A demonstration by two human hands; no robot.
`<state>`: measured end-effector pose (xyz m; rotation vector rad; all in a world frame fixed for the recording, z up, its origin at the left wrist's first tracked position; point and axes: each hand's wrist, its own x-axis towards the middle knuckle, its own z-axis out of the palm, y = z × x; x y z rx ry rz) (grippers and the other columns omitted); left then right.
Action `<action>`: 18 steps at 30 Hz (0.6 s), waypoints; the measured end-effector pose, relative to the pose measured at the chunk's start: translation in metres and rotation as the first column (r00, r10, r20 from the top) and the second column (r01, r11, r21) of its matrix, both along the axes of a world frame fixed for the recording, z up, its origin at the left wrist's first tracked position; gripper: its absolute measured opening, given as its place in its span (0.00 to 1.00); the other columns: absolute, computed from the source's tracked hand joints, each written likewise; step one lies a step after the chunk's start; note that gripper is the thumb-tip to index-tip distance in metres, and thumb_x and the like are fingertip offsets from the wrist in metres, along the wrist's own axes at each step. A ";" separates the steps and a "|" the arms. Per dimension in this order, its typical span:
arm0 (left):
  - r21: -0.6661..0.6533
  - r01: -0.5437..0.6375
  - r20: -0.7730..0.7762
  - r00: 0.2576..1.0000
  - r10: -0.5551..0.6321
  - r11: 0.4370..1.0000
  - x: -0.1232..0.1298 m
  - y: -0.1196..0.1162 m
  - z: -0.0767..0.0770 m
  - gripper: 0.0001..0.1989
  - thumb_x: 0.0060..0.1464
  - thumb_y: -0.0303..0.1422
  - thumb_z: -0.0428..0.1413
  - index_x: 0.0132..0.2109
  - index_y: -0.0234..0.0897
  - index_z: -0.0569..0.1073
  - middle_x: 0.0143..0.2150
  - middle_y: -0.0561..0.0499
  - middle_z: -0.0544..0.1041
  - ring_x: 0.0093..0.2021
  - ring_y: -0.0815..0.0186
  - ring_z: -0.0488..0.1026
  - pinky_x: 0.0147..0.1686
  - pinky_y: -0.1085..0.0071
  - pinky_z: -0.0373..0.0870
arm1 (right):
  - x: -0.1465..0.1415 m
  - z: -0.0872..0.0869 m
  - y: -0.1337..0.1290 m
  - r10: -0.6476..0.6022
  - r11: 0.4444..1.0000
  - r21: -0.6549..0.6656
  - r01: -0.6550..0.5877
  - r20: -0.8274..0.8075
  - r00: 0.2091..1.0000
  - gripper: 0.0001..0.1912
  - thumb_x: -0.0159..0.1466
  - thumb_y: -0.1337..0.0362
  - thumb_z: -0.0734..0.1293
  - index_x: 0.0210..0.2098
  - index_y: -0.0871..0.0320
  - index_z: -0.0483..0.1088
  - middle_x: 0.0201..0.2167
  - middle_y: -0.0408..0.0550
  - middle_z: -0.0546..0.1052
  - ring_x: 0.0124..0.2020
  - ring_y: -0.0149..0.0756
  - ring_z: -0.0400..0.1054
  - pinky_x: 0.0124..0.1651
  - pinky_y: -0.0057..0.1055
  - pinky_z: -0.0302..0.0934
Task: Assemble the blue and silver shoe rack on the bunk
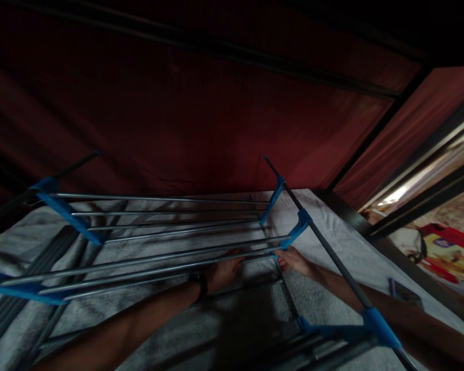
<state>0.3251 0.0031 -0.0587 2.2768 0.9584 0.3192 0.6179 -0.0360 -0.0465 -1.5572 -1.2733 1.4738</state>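
A partly built rack of grey metal tubes and blue plastic brackets lies on its side before me. My left hand, with a dark band on the wrist, has its fingers closed around a tube in the middle tier, close to its right end. At that tier's right end, my right hand pinches the tip of a blue bracket where the tubes meet it. Its fingertips are partly hidden. Another blue bracket joins the far tier at left, and one sits near me at right.
Loose grey tubes lie at left on the pale cloth. A dark red fabric wall stands behind the rack. At right are a phone-like object, a dark frame edge and a red-yellow package.
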 end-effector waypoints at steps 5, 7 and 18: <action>-0.090 -0.041 0.042 0.998 0.045 0.995 -0.001 0.001 0.003 0.21 0.63 0.29 0.47 0.60 0.43 0.74 0.62 0.46 0.75 0.61 0.52 0.70 0.65 0.53 0.64 | 0.000 0.001 -0.002 -0.008 1.000 0.010 0.007 0.037 0.999 0.28 0.56 0.37 0.71 0.33 0.59 0.75 0.28 0.49 0.77 0.29 0.39 0.73 0.33 0.33 0.69; -0.115 -0.035 0.058 0.997 0.042 0.993 -0.002 0.001 0.005 0.21 0.64 0.31 0.46 0.59 0.43 0.75 0.61 0.46 0.76 0.60 0.51 0.71 0.65 0.54 0.64 | -0.001 0.002 -0.001 0.000 1.000 0.012 -0.001 0.033 0.999 0.29 0.56 0.36 0.71 0.33 0.59 0.75 0.28 0.49 0.78 0.29 0.38 0.73 0.32 0.33 0.68; -0.185 -0.053 0.050 0.997 0.063 0.981 -0.005 0.005 0.003 0.19 0.63 0.35 0.46 0.56 0.45 0.75 0.54 0.48 0.79 0.55 0.53 0.73 0.61 0.58 0.67 | 0.001 -0.005 -0.002 -0.032 0.999 -0.010 0.032 -0.009 0.999 0.26 0.55 0.40 0.72 0.35 0.59 0.74 0.30 0.49 0.78 0.31 0.37 0.73 0.34 0.32 0.69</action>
